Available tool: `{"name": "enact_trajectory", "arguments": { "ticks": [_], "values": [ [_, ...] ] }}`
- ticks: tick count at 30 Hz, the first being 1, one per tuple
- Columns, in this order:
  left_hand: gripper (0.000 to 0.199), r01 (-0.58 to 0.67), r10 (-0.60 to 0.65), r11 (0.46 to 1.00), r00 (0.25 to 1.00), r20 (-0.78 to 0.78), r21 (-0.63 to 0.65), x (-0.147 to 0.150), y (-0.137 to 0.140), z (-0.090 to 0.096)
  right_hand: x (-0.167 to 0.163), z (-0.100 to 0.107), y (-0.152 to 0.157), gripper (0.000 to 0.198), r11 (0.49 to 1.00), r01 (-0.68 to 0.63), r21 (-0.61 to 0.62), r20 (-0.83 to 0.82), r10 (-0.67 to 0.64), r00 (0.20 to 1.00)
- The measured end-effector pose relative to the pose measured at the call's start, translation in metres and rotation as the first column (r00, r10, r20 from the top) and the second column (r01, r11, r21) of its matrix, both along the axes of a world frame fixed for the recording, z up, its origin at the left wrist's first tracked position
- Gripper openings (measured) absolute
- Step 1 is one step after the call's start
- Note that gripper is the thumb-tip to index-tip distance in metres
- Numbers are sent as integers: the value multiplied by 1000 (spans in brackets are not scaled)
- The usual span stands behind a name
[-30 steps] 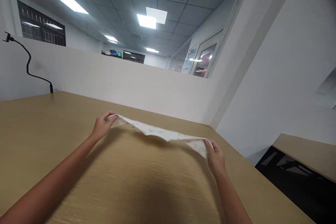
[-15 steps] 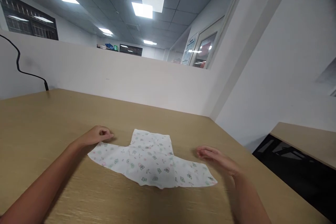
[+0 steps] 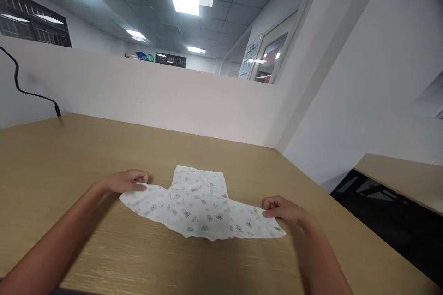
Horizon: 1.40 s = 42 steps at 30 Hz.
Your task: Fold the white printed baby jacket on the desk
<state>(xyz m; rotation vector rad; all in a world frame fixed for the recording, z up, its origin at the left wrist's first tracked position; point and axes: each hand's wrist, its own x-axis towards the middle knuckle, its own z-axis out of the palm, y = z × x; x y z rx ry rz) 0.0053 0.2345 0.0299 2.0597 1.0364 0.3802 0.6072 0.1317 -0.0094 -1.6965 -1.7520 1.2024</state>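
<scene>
A small white baby top (image 3: 200, 207) with a print of little green, grey and pink figures lies spread on the wooden table. Its squarish part points away from me and its two sleeve-like parts reach out to the sides. At the far edge of the left sleeve, my left hand (image 3: 129, 180) is closed, with thumb and fingers pinching the cloth. My right hand (image 3: 282, 208) pinches the upper edge of the right sleeve near its end, its fingers curled. The fingertips under the cloth are partly hidden.
A pale partition (image 3: 166, 101) borders the far side of the table (image 3: 104, 147). At the back left hangs a black cable (image 3: 34, 94). To the right, past the table edge, stands another wooden surface (image 3: 398, 177) with a dark panel below it.
Both hands have come onto the sleeves and taken hold of their far edges; earlier they hovered beside the cloth. The left sleeve's edge is slightly drawn up, and the view has shifted a little.
</scene>
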Motion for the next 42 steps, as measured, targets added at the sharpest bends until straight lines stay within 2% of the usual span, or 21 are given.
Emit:
{"name": "enact_trajectory", "arguments": {
  "ticks": [6,8,11,12,14,15,17,19,23,25,26,27,29,30,31,33,35,36,37,39,42],
  "values": [
    [46,83,-79,996,960,268,-6,83,-34,32,-16,13,-4,45,995,20,93,46,-24,999],
    [48,149,-135,989,949,283,-26,115,-41,30,-23,17,-6,47,993,43,112,56,-50,997],
    [44,253,-219,964,931,291,-83,148,-45,11,-31,22,-10,44,986,98,133,24,-102,995],
    [42,227,-204,973,935,290,-50,154,-44,1,-33,24,-11,42,983,123,136,1,-124,992],
    [34,81,-124,983,955,271,164,156,-39,-18,-36,26,-15,39,978,171,119,-42,-167,985],
    [29,9,-92,950,963,253,311,154,-35,-26,-37,27,-16,39,977,188,98,-64,-182,981],
    [20,-89,-43,839,973,228,537,144,-24,-36,-40,28,-16,43,981,190,42,-126,-183,975],
    [17,-183,24,776,965,262,604,133,-12,-42,-49,27,-13,47,987,164,3,-236,-159,959],
    [17,-362,187,739,921,343,568,118,11,-51,-95,22,-3,46,984,168,51,-494,-122,861],
    [16,-369,246,732,927,283,572,115,17,-59,-126,20,-2,39,997,33,64,-571,10,821],
    [15,-366,278,739,931,238,566,115,18,-63,-141,19,-2,46,990,-125,67,-592,140,794],
    [15,-361,308,749,932,192,555,115,19,-66,-154,19,-3,56,950,-307,54,-596,277,754],
    [16,-358,356,766,928,111,534,116,18,-71,-170,19,-6,68,842,-539,31,-593,449,668],
    [17,-355,371,771,925,81,529,117,18,-73,-173,19,-7,68,813,-582,29,-592,483,646],
    [19,-351,381,772,923,57,530,117,17,-74,-172,18,-6,66,816,-576,43,-592,485,643],
    [25,-334,383,772,923,24,541,119,15,-74,-161,13,-2,61,885,-454,103,-600,419,681],
    [34,-303,359,783,933,3,544,120,14,-74,-145,4,7,54,962,-215,168,-607,273,746],
    [39,-284,341,792,940,-5,541,121,13,-74,-137,-3,13,51,980,-64,190,-602,168,780],
    [41,-264,321,803,947,-15,534,121,13,-74,-131,-9,19,50,973,89,211,-581,52,812],
    [41,-226,288,827,957,-43,516,123,14,-75,-126,-22,32,53,901,327,285,-481,-160,862],
    [37,-210,271,848,961,-59,487,127,19,-80,-133,-35,49,61,771,438,462,-284,-339,897]
  ]
}}
